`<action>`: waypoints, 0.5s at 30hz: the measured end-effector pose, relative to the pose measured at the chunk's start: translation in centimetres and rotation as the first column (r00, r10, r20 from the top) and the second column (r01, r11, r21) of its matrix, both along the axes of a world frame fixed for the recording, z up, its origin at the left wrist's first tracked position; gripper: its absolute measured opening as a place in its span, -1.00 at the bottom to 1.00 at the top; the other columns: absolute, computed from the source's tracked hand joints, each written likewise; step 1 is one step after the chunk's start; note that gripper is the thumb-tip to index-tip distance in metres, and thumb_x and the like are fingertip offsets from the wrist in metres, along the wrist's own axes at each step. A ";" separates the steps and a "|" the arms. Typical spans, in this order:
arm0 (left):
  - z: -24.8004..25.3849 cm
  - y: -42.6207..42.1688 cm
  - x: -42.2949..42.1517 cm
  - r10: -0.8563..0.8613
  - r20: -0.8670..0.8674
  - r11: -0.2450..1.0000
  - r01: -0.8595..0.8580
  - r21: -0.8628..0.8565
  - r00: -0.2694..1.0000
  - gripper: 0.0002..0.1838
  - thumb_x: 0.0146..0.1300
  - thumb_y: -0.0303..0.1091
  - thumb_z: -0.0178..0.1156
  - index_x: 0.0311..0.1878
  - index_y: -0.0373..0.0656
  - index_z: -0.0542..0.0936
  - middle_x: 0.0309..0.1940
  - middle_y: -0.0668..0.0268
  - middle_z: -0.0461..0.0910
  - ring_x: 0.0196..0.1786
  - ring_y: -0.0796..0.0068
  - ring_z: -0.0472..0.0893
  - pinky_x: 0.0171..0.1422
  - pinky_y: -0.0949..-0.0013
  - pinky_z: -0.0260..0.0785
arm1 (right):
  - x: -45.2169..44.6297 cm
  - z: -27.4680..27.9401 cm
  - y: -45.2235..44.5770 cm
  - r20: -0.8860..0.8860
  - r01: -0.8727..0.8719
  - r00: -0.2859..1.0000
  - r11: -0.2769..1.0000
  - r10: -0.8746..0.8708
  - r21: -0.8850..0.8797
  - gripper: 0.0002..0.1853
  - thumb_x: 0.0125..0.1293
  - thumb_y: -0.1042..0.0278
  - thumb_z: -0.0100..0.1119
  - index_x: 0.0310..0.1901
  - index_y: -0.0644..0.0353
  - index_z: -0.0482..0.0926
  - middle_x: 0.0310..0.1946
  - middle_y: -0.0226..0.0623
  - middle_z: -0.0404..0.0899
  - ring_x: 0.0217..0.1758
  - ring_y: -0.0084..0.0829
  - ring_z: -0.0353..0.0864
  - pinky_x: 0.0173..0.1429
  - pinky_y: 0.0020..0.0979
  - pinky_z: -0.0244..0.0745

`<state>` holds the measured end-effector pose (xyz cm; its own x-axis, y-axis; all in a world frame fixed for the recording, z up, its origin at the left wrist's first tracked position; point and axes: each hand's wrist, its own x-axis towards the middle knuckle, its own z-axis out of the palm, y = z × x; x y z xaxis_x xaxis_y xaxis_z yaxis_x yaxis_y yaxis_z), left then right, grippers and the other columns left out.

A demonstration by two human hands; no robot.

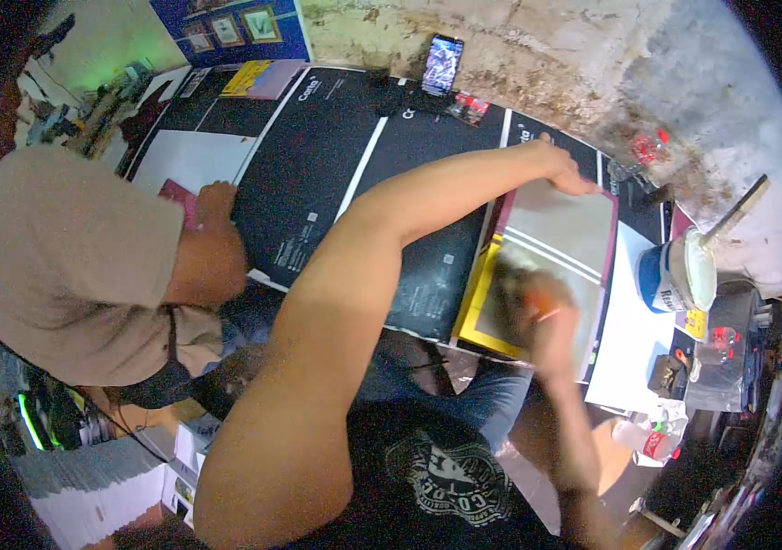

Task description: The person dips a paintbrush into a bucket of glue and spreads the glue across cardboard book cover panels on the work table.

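- Find grey boards (560, 223) flat on the black tabletop (308, 174), near the bucket (666, 278).
- Judge as light, stiff, perhaps tacky; lift by outer edges.
- Note left hand (568, 172) at far edge, fingers extended; cannot tell grip of blurred right hand (553, 328).

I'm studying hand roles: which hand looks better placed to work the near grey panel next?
Probably the right: the right hand, though blurred, is over the near grey panel, while the left hand is at the far end.
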<state>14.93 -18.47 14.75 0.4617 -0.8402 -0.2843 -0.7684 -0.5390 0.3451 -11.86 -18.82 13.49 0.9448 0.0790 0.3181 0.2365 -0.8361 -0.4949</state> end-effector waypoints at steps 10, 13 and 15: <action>-0.3 0.4 -0.5 -0.010 0.045 1.000 0.009 0.011 0.999 0.05 0.16 0.57 -0.47 0.22 -0.24 0.46 0.27 -0.01 0.37 0.42 0.04 0.23 0.49 -0.28 -0.33 | -3.0 5.7 1.1 0.148 -0.081 0.986 0.997 0.077 0.019 -0.79 0.16 0.43 0.11 -0.17 0.22 0.60 -0.15 -0.11 0.59 -0.10 -0.07 0.55 -0.06 -0.20 0.46; -0.5 0.2 -0.5 -0.013 0.060 0.999 0.011 0.030 0.998 0.03 0.17 0.56 -0.45 0.20 -0.24 0.49 0.24 -0.01 0.41 0.39 0.03 0.28 0.49 -0.25 -0.34 | 0.8 2.0 -1.1 0.225 0.100 0.973 0.980 -0.061 -0.170 -0.82 0.10 0.59 0.21 -0.21 0.27 0.60 -0.14 -0.15 0.63 -0.15 -0.12 0.59 -0.04 -0.26 0.48; -1.0 0.6 -1.0 -0.006 0.116 0.999 0.010 -0.034 0.993 0.03 0.18 0.55 -0.45 0.19 -0.24 0.50 0.23 -0.02 0.42 0.38 0.03 0.29 0.49 -0.25 -0.33 | -0.9 0.9 1.5 -0.019 0.103 0.994 0.995 -0.103 0.005 -0.75 0.02 0.61 0.20 -0.19 0.28 0.61 -0.14 -0.08 0.62 -0.13 -0.03 0.57 -0.04 -0.18 0.48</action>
<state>13.89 -17.90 13.71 0.4832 -0.8523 -0.2004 -0.8083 -0.5222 0.2718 -12.77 -17.34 14.42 0.9536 -0.0212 0.3002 0.1395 -0.8527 -0.5034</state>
